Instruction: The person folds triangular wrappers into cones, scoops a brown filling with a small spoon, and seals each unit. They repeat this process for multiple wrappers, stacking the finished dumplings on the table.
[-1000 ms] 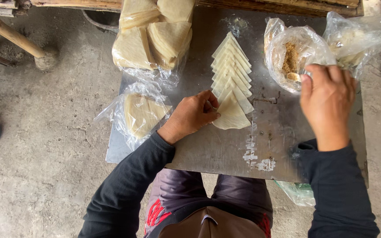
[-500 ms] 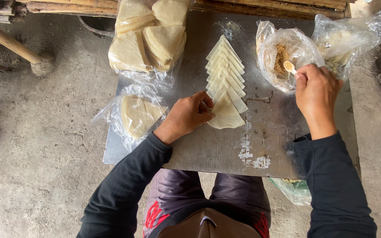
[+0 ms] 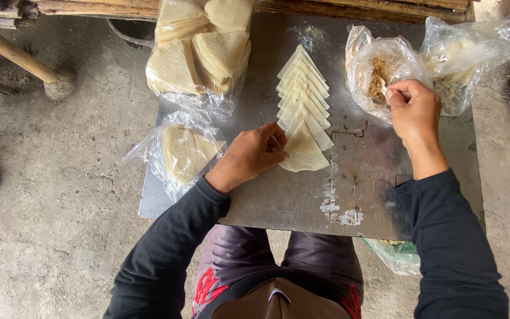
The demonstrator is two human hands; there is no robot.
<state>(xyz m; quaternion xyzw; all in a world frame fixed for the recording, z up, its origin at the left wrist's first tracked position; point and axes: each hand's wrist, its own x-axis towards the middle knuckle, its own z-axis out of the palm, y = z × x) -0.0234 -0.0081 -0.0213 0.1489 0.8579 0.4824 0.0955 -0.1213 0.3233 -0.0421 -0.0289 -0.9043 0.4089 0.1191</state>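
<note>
Lap: dark purple trousers with a red print, bottom centre of the frame.
Table: a flat grey metal sheet (image 3: 278, 195) fills the middle, with white smears near its lower centre.
Left hand: the left hand (image 3: 250, 155) lies left of centre, fingers curled, their tips pressing the left edge of the nearest pale triangular dough wrapper (image 3: 303, 152).
Wrapper row: a fanned row of overlapping pale triangular wrappers (image 3: 303, 94) runs up the centre from that nearest one.
Small bag: a clear plastic bag of pale wrappers (image 3: 183, 152) sits at the table's left edge.
Right hand: the right hand (image 3: 413, 109), upper right, is clenched round a small pale spoon (image 3: 383, 84), only partly visible.
Filling bag: a clear plastic bag of brown crumbly filling (image 3: 379, 70), upper right, holds the spoon's tip.
Far stack: large bagged wrapper stacks (image 3: 199, 47), top centre-left.
</note>
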